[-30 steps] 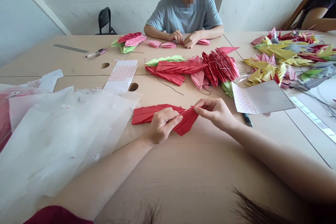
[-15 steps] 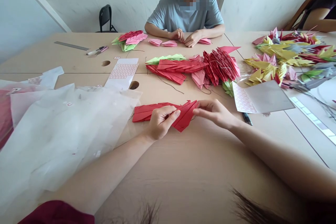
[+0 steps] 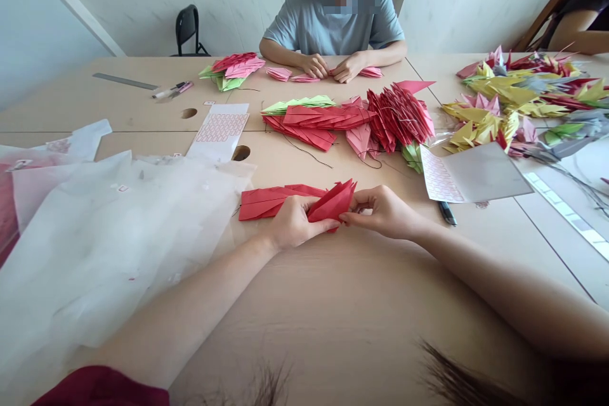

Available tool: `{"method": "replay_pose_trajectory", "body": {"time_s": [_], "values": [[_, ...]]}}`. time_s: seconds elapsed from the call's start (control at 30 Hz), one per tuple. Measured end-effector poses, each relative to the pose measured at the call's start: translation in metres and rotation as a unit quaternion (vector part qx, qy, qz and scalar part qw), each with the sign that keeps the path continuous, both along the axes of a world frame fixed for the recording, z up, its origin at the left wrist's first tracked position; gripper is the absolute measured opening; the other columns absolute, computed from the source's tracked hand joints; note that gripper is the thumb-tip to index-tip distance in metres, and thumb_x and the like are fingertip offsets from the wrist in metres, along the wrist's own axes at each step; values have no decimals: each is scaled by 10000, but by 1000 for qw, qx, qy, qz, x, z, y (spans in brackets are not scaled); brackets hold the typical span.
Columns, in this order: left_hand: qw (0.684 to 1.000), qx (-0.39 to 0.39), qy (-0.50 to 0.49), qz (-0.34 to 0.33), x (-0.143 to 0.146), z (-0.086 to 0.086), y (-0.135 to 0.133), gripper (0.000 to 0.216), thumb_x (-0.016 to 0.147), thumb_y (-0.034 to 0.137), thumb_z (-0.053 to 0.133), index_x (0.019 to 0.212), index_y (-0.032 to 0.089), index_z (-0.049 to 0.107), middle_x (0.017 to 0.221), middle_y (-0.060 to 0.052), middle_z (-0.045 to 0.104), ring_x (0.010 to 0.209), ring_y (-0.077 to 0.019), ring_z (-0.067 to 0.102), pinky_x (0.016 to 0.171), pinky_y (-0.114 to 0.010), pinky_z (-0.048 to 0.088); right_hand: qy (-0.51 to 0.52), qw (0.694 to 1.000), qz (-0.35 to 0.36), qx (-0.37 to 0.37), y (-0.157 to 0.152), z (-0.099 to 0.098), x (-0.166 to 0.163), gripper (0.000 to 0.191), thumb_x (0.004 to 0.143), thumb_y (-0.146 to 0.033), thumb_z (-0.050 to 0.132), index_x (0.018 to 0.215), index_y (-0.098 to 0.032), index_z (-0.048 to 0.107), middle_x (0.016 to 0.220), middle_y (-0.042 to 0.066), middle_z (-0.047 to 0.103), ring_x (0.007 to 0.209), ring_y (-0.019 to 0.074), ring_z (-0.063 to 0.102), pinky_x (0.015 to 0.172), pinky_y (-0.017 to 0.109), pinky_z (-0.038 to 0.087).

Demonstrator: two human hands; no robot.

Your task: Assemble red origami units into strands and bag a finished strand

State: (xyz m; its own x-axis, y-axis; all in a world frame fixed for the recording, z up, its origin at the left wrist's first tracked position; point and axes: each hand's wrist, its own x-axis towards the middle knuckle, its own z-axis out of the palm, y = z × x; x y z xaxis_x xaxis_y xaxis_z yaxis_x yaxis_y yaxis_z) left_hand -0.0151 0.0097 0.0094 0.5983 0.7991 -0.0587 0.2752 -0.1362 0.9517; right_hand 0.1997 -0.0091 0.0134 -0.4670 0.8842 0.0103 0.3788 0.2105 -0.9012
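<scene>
Through my remote head feed, the left hand (image 3: 295,223) pinches the folded red paper piece (image 3: 333,202), at its two o'clock, long axis slanting toward one. The right hand (image 3: 383,212), equally near, touches its edge from three o'clock; whether it grips, I can't tell. Crisp, creased, pointed layers; a pleated red paper stack (image 3: 259,204) sits at ten.

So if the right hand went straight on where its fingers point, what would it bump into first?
The red folded paper: the right hand's fingertips seem to touch its edge. Beyond it, probably the left hand, though depth is hard to judge.
</scene>
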Motion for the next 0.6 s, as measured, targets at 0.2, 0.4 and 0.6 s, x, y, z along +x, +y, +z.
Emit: {"method": "replay_pose_trajectory", "body": {"time_s": [0.2, 0.4, 0.6], "values": [[994, -103, -18, -45, -2, 2, 1, 202, 732, 284, 777, 857, 137, 719, 752, -39, 740, 711, -188, 722, 711, -313, 615, -5, 999, -30, 17, 0, 3, 2, 139, 820, -281, 632, 763, -178, 707, 691, 5, 679, 598, 130, 560, 561, 274, 444], [979, -187, -21, -76, -4, 7, 4, 230, 700, 236, 805, 874, 127, 701, 765, -37, 732, 661, -163, 718, 662, -283, 627, -4, 999, -47, 20, 6, 19, 17, 148, 809, -321, 669, 774, -190, 730, 740, 34, 731, 668, 164, 653, 585, 278, 501], [974, -207, -27, -84, -5, 8, 5, 206, 705, 243, 806, 829, 126, 690, 765, -41, 732, 683, -171, 725, 686, -296, 632, -10, 998, -51, 35, 13, 28, 31, 179, 819, -370, 680, 748, -215, 733, 718, 36, 726, 657, 172, 657, 552, 287, 503]]}}
